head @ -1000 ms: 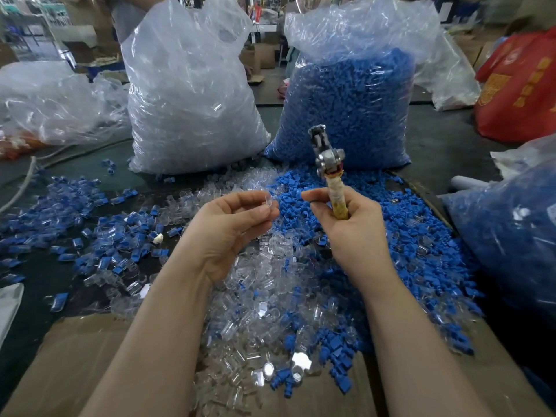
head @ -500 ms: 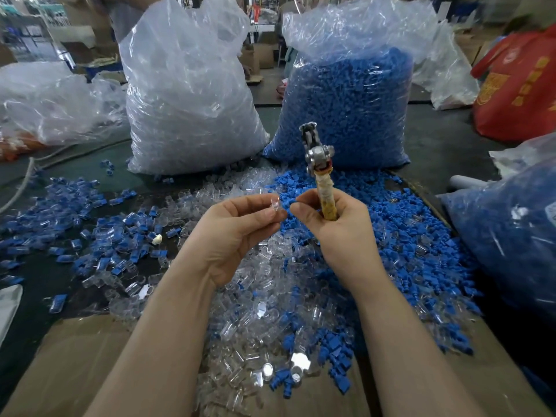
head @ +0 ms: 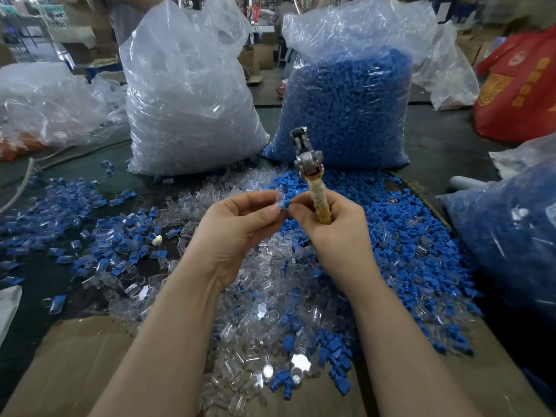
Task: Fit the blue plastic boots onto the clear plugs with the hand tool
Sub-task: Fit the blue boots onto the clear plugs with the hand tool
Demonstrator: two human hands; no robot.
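My left hand (head: 237, 227) pinches a clear plug (head: 278, 197) above the desk (head: 445, 145). My right hand (head: 334, 224) grips the hand tool (head: 313, 188) and pinches a blue boot (head: 288, 203) against the plug. I think pushing them together comes next

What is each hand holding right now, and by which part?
Left hand pinches a small clear plastic plug at its fingertips. Right hand grips the hand tool by its yellowish wrapped handle and pinches a blue plastic boot.

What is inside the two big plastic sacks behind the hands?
The left sack holds clear plugs; the right sack holds blue boots, filling it about three-quarters. What lies deeper inside or behind either sack is hidden.
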